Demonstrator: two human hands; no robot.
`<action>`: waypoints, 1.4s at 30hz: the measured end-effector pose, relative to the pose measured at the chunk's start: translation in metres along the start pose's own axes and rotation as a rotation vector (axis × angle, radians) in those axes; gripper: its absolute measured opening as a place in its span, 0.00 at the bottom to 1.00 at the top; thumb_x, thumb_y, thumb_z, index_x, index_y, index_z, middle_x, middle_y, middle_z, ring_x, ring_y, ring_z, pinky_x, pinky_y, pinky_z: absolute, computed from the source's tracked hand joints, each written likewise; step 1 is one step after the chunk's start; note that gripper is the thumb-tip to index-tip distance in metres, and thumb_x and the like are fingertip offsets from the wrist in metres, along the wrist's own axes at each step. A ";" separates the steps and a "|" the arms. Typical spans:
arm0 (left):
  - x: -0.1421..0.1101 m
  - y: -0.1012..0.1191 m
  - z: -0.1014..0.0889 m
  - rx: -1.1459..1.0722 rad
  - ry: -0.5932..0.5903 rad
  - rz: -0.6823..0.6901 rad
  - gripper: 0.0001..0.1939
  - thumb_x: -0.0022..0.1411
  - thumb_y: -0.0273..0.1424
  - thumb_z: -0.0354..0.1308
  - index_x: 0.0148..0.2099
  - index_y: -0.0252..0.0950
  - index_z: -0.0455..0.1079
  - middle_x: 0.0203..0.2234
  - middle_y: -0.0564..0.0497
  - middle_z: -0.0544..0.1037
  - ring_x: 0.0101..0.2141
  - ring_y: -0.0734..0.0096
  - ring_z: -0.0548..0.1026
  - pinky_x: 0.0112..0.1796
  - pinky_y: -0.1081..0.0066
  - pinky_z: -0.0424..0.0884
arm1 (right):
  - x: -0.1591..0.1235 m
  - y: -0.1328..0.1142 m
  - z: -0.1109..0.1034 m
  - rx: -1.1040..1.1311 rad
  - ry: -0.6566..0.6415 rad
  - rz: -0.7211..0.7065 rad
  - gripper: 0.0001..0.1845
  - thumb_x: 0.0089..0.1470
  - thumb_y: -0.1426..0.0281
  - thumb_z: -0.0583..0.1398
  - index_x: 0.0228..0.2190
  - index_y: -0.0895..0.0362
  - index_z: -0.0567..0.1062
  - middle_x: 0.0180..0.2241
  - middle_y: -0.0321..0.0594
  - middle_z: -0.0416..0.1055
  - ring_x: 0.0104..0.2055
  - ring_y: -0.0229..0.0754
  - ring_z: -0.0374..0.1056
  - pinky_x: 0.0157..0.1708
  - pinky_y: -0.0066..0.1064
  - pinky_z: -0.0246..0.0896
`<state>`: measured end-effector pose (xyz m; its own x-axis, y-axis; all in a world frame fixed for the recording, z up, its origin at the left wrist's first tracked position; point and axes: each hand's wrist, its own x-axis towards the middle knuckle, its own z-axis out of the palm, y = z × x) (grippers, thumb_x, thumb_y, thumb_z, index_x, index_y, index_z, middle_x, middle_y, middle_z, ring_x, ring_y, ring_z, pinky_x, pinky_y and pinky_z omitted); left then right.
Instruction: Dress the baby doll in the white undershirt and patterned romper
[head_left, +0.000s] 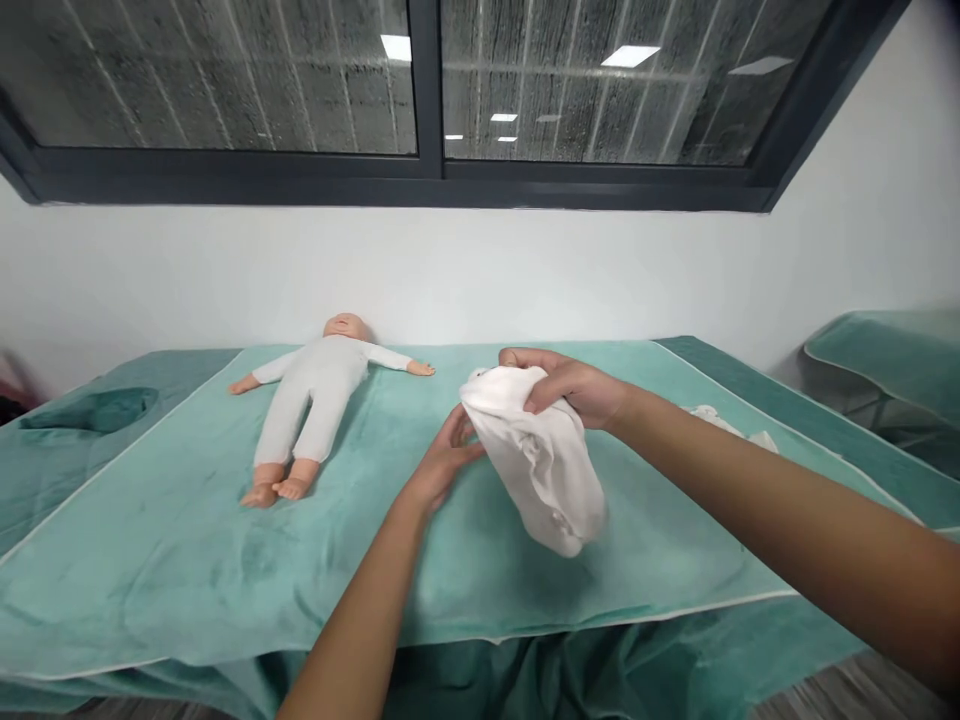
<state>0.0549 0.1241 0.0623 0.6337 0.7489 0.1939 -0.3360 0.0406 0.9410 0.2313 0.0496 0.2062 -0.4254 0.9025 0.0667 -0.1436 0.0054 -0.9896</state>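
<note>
My right hand [574, 385] is closed on the upper end of a bunched white baby garment [551, 480], thumb in front and fingers behind. The soft cloth hangs down in folds over the bed, and its exact cut cannot be made out. Close against the garment's left edge is my left hand [448, 458], its thumb and fingers apart; some fingertips are hidden by the cloth. To the left, a baby doll [322, 380] in a white long-sleeved suit lies on its back, arms spread and feet toward me.
A teal sheet [225, 570] with pale edging covers the bed. Another white cloth item [720, 418] lies at the right, partly behind my right forearm. Behind the bed are a white wall [525, 270] and a dark-framed window [360, 180]. A teal-covered surface [900, 350] stands at far right.
</note>
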 end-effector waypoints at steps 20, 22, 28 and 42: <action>-0.023 0.152 0.018 0.990 0.529 0.679 0.02 0.59 0.29 0.56 0.37 0.39 0.65 0.32 0.54 0.74 0.34 0.70 0.71 0.38 0.70 0.66 | -0.031 -0.017 -0.015 -1.571 0.759 -0.254 0.17 0.49 0.75 0.55 0.42 0.53 0.70 0.41 0.40 0.72 0.40 0.46 0.67 0.36 0.35 0.58; -0.024 0.157 0.030 1.079 0.503 0.671 0.02 0.60 0.29 0.55 0.37 0.39 0.66 0.31 0.54 0.74 0.34 0.69 0.71 0.37 0.70 0.66 | -0.023 -0.011 0.006 -1.513 0.649 -0.258 0.22 0.52 0.72 0.57 0.50 0.51 0.68 0.46 0.40 0.71 0.43 0.47 0.67 0.38 0.35 0.60; -0.032 0.165 0.053 1.368 0.298 0.520 0.07 0.64 0.33 0.51 0.41 0.40 0.70 0.35 0.53 0.78 0.37 0.67 0.74 0.38 0.69 0.66 | 0.012 0.014 0.050 -1.215 0.493 -0.267 0.21 0.57 0.62 0.57 0.52 0.50 0.68 0.49 0.40 0.71 0.48 0.47 0.66 0.42 0.35 0.60; -0.041 0.166 0.045 1.744 0.338 0.311 0.09 0.66 0.35 0.50 0.41 0.41 0.72 0.36 0.51 0.79 0.34 0.62 0.76 0.32 0.68 0.62 | 0.008 0.020 0.061 -1.601 0.702 -0.186 0.14 0.54 0.78 0.49 0.37 0.52 0.69 0.36 0.38 0.74 0.32 0.43 0.65 0.27 0.33 0.41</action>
<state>0.0050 0.0704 0.2230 0.4682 0.6895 0.5526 0.7812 -0.6153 0.1059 0.1704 0.0304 0.1945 -0.0141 0.8365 0.5478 0.9831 0.1115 -0.1450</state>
